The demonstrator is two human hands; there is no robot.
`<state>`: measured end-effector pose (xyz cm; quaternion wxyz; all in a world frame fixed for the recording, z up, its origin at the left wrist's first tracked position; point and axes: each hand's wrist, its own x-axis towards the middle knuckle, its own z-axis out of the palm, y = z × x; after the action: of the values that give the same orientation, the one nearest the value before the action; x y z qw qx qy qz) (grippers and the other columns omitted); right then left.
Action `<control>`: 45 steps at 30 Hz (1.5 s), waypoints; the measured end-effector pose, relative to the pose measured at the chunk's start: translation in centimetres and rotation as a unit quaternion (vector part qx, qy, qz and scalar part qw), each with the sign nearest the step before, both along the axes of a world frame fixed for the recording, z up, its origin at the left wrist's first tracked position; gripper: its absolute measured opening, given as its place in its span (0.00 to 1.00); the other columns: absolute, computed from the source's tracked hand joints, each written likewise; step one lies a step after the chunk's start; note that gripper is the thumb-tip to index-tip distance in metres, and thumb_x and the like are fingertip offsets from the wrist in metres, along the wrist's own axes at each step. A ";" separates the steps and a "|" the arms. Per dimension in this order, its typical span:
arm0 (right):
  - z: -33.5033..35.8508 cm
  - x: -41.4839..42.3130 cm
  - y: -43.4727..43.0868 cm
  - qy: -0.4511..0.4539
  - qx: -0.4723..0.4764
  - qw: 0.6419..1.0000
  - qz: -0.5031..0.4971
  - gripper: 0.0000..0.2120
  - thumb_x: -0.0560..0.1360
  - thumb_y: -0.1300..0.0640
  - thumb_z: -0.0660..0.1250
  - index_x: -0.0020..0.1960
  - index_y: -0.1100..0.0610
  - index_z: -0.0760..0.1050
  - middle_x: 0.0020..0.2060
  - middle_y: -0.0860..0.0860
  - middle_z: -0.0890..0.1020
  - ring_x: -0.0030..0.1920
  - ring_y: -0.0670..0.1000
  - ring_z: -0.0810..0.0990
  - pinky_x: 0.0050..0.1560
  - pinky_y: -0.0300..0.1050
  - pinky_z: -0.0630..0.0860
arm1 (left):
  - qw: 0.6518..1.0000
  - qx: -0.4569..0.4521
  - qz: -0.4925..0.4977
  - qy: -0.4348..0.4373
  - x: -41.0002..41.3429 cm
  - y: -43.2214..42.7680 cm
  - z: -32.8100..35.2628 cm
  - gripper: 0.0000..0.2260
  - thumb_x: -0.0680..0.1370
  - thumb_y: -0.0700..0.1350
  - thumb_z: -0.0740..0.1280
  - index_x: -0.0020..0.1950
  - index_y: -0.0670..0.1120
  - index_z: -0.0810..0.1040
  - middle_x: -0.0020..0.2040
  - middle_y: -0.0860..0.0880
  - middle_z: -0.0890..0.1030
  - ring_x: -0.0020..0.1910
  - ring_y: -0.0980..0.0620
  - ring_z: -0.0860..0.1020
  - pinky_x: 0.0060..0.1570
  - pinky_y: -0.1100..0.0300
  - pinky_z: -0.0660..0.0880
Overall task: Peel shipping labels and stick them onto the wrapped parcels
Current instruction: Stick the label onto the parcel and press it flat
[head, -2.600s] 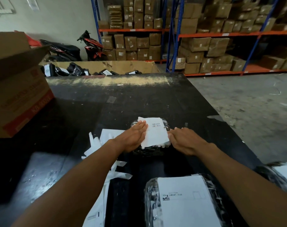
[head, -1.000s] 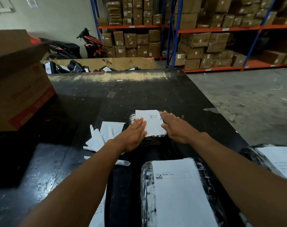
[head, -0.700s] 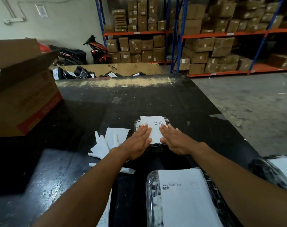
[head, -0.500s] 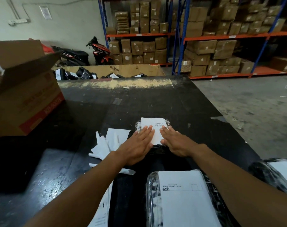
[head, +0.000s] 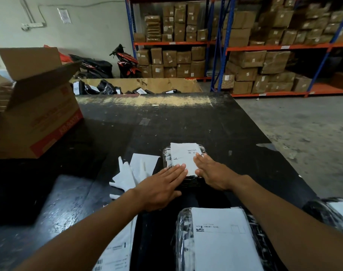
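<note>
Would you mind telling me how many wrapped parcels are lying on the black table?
3: a small parcel in the middle, a large parcel nearest the camera, and a third parcel cut off at the right edge. Others may lie out of frame.

All you got of the person was two arms coming in from the bottom of the shot. The left hand [head: 161, 189] and right hand [head: 213, 174] were both bare, and only their backs showed, with knuckles and finger creases faintly visible. The left forearm [head: 100, 227] and right forearm [head: 280, 210] were bare too, right down to the frame edge, and the wide lens made them look huge up close. Nails were too small to make out.
</note>
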<state>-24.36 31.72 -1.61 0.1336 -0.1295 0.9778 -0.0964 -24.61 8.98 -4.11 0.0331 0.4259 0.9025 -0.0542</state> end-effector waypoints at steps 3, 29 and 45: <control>-0.1 -0.1 0.1 -0.001 0.000 1.000 0.000 0.27 0.85 0.52 0.49 0.81 0.56 0.44 0.80 0.50 0.44 0.79 0.51 0.41 0.77 0.52 0.52 | 0.999 -0.016 -0.045 -0.003 -0.2 -3.3 1.4 0.31 0.80 0.60 0.38 0.80 0.48 0.46 0.81 0.51 0.47 0.79 0.55 0.46 0.78 0.54 0.44; -0.7 -0.3 0.2 0.018 -0.027 0.999 -0.016 0.26 0.85 0.51 0.50 0.81 0.54 0.48 0.80 0.48 0.47 0.79 0.50 0.42 0.77 0.52 0.54 | 0.993 0.066 0.013 -0.097 -7.2 -2.2 1.5 0.27 0.83 0.57 0.43 0.80 0.49 0.50 0.80 0.53 0.49 0.77 0.62 0.44 0.71 0.69 0.36; -0.6 -0.1 0.1 0.023 -0.033 0.999 -0.019 0.26 0.85 0.51 0.51 0.81 0.54 0.49 0.80 0.48 0.47 0.79 0.50 0.42 0.77 0.51 0.55 | 0.984 0.084 0.124 -0.096 -11.0 1.4 1.8 0.23 0.85 0.50 0.48 0.80 0.46 0.57 0.79 0.47 0.59 0.77 0.48 0.61 0.76 0.55 0.55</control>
<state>-24.47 31.82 -2.18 0.1049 -0.1174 0.9792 -0.1281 -35.66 10.38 -2.27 0.0897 0.3154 0.9423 0.0676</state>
